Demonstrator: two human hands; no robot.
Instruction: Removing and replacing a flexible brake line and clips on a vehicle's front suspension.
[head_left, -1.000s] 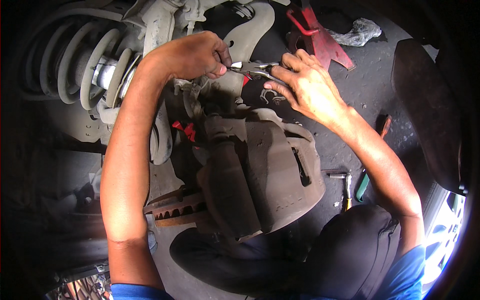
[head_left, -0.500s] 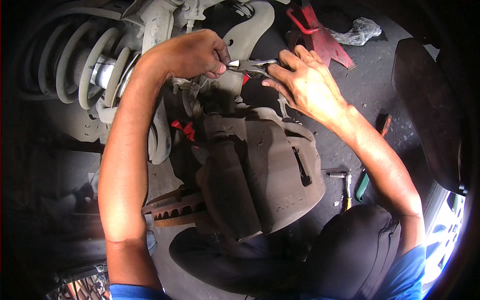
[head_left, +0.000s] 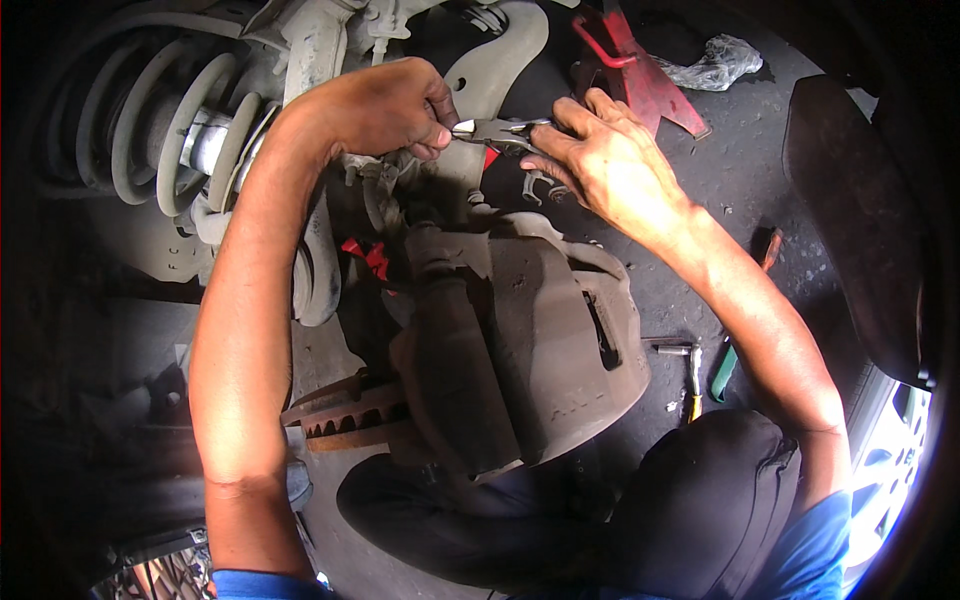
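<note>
Metal pliers [head_left: 491,132] are in my right hand [head_left: 612,158], its fingers wrapped round the handles. The jaws point left and meet the fingertips of my left hand [head_left: 385,112]. My left thumb and fingers are pinched together at the jaw tips; whatever lies between them is too small or hidden to make out. Both hands are above a pale suspension arm [head_left: 492,70]. Below them, nearer to me, is a rusty brown brake caliper [head_left: 540,340] over a brake disc [head_left: 350,425] with a vented edge.
A coil spring [head_left: 205,130] around a shock absorber is at the left. Beyond my right hand stand a red jack stand [head_left: 645,75] and crumpled clear plastic [head_left: 722,62]. On the floor lie a ratchet wrench [head_left: 695,375], a green-handled tool [head_left: 724,375] and an orange-handled tool [head_left: 772,250].
My right fingers have drawn in a little on the plier handles, which sit closer together. The pliers have shifted very slightly left. My left hand stays nearly in place.
</note>
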